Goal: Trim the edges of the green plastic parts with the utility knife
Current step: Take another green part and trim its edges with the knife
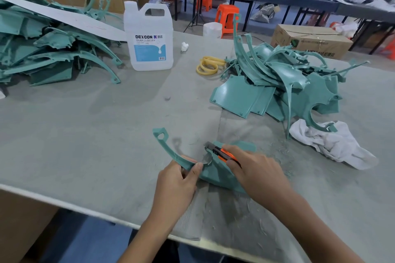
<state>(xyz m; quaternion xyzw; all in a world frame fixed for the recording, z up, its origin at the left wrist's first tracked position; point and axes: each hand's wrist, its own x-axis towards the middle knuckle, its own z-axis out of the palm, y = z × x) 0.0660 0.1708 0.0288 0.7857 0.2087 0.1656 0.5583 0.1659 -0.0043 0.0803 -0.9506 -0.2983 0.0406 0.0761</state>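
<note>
A green plastic part (215,174) with a long curved arm lies on the grey table (96,126) near its front edge. My left hand (177,183) grips the base of that arm, thumb and fingers curled over its edge. In my right hand (254,168) is an orange and black utility knife (222,152), its blade tip resting on the part's upper edge. One pile of green parts (284,83) sits at the right, and a second pile of green parts (42,45) lies at the far left.
A white DEXCON jug (148,36) stands at mid-table, with yellow rubber bands (208,66) to its right. A white rag (333,142) lies right of my hands. Plastic shavings litter the table near the front. Cardboard boxes (310,39), orange stools and other tables fill the background.
</note>
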